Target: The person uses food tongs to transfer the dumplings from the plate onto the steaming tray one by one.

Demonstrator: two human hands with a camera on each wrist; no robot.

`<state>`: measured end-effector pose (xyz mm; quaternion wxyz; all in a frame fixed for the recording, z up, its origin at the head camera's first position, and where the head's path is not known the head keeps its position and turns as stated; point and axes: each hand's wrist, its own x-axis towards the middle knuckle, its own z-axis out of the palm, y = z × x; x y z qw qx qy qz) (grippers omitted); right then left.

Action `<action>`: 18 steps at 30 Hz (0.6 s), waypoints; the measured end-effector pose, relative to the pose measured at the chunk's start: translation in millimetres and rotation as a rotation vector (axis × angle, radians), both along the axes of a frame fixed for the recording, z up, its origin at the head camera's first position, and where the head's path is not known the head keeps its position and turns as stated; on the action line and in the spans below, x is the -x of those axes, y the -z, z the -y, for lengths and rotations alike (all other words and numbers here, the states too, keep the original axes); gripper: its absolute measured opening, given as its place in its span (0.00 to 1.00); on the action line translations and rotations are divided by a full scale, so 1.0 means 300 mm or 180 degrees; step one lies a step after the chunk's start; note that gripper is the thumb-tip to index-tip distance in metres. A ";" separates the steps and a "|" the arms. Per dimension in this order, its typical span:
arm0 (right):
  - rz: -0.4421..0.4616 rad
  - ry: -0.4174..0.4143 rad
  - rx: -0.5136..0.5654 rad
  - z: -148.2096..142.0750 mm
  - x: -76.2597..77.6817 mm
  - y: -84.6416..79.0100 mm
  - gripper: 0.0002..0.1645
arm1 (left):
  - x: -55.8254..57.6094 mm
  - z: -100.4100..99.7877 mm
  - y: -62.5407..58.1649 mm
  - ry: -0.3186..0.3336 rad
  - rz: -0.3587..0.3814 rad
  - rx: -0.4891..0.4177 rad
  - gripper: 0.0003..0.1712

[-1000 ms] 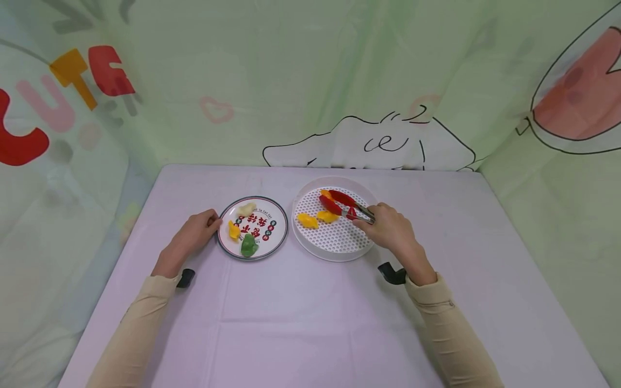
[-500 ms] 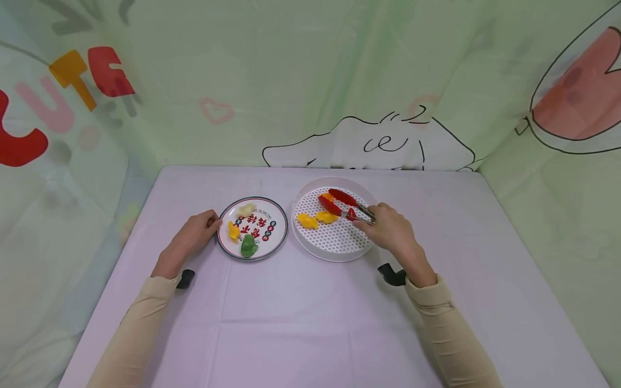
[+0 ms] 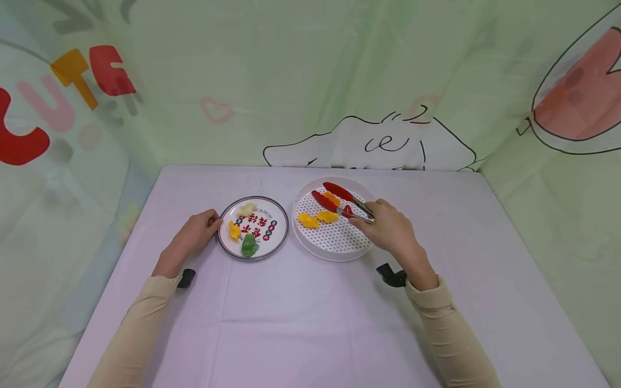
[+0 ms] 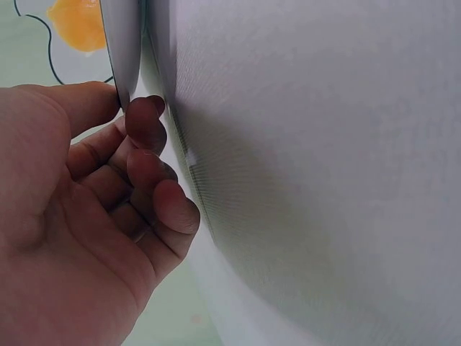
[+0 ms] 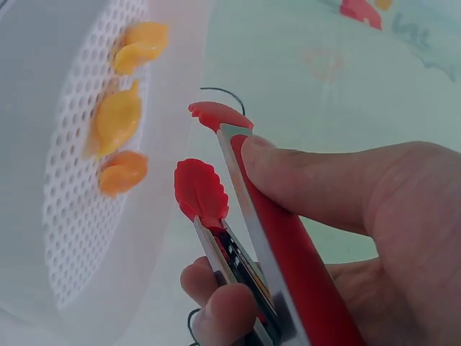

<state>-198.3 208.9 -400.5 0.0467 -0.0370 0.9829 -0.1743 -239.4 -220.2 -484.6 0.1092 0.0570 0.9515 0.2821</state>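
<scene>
My left hand pinches the left rim of a white plate printed with red characters; in the left wrist view the thumb lies over the rim, fingertips beneath. A whitish piece, a yellow piece and a green piece, all dumpling-shaped, lie on that plate. The right hand grips red-tipped metal tongs. Their tips are spread over the round white steamer tray, holding nothing. Two yellow dumplings and an orange dumpling lie on its perforated base.
Both dishes stand side by side on a table covered with a pale cloth. Printed green curtains hang behind the table and along its sides. A black wrist mount juts from the right wrist, low over the cloth.
The tongs have shifted slightly up and to the left, and the orange dumpling now shows between their tips. My left hand and the plate have stayed in place.
</scene>
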 end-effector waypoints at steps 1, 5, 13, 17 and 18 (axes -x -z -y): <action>-0.0014 -0.0023 -0.0004 0.006 -0.004 -0.006 0.41 | 0.000 0.000 0.000 -0.0001 -0.0003 0.0008 0.13; -0.0052 -0.0134 -0.0011 0.031 -0.017 -0.028 0.42 | 0.002 -0.003 0.002 -0.0011 0.0001 0.0031 0.13; -0.0106 -0.0271 -0.0005 0.070 -0.038 -0.044 0.42 | 0.006 -0.005 0.002 0.0006 0.0014 0.0042 0.13; -0.0117 -0.0337 -0.0003 0.093 -0.046 -0.046 0.42 | 0.004 -0.005 -0.001 -0.0003 0.0031 0.0066 0.14; -0.0114 -0.0352 -0.0006 0.100 -0.048 -0.047 0.42 | 0.003 -0.004 -0.001 -0.0007 0.0041 0.0072 0.14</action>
